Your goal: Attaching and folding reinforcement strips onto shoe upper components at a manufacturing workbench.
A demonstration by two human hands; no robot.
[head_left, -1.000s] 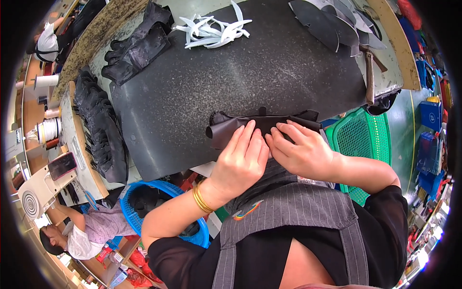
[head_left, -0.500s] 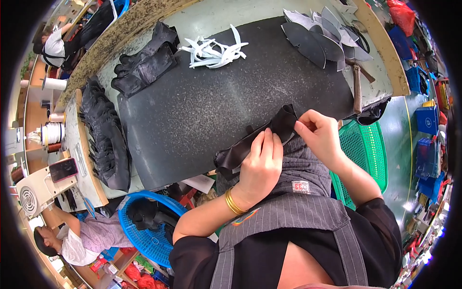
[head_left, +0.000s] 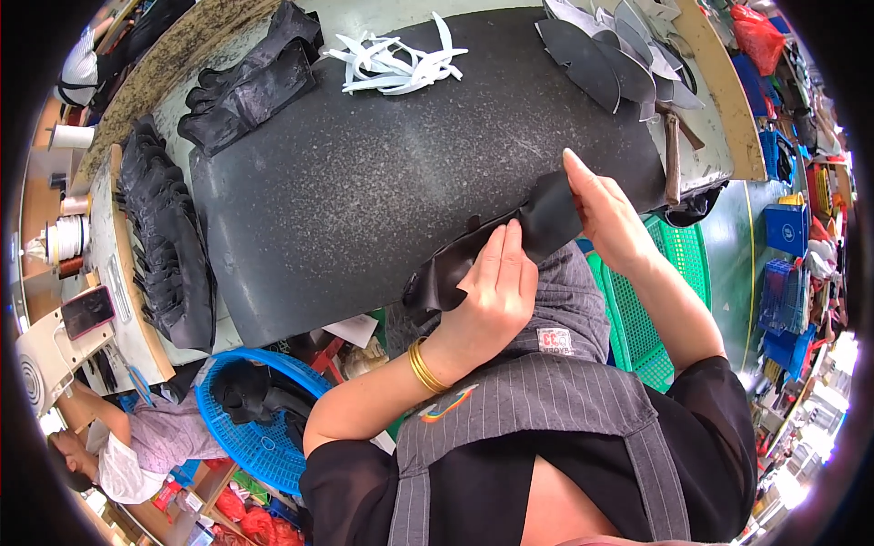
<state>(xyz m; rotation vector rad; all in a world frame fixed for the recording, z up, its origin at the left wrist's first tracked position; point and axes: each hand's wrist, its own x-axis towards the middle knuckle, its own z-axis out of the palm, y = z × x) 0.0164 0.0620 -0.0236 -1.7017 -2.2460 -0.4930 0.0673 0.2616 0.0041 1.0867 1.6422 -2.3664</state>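
Observation:
A black strip of leather-like material (head_left: 553, 217) lies slantwise over the near edge of the dark work mat (head_left: 382, 182) and my lap. My left hand (head_left: 496, 287) is closed on its middle part, two fingers pressed on top along a fold. The strip's left end is bunched and shiny; its right end is spread smooth. At that right end, my right hand (head_left: 612, 218) touches the edge with its thumb stretched up and away. Its other fingers are partly hidden.
White curved strips (head_left: 396, 65) and dark stacked pieces (head_left: 250, 91) lie toward the back. Grey leaf-shaped pieces (head_left: 610, 59) and a hammer (head_left: 673, 155) sit at right. Blue (head_left: 259, 455) and green (head_left: 674, 300) baskets flank me. A person (head_left: 155, 450) sits at left.
My right hand has gone from a pinch at the strip's right end to a raised, stretched thumb. That end now lies flatter. The left hand keeps its hold; the whole view has shifted slightly.

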